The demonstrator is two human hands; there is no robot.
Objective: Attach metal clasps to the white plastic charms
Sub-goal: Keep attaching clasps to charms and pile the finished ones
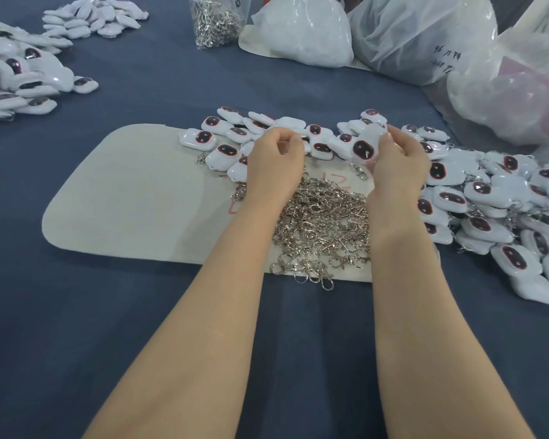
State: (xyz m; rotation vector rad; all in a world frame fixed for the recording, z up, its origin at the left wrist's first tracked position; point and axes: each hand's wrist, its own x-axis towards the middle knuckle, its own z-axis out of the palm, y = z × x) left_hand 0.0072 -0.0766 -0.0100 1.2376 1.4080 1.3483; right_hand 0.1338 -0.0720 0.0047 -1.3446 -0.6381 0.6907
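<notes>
1. The right hand grips one white charm. Its fingers curl round the charm's edges, and the dark oval face is turned towards the camera.
2. The left hand is just beside it, a small gap apart. Its fingers are curled and its thumb is near the forefinger. I cannot tell whether it pinches anything.
3. Below and between both wrists lies a pile of metal clasps, tangled together. A few strays lie at the near edge of the pile.
4. The pile sits on a pale mat spread on the counter, which is covered in dark blue cloth.
5. A row of charms lies along the mat's far edge, just beyond the fingertips.
6. A larger heap of charms spreads out to the right of the right forearm.
7. Further off, more white pieces are piled at the left edge.
8. A clear bag of clasps and several plastic bags stand at the back.
</notes>
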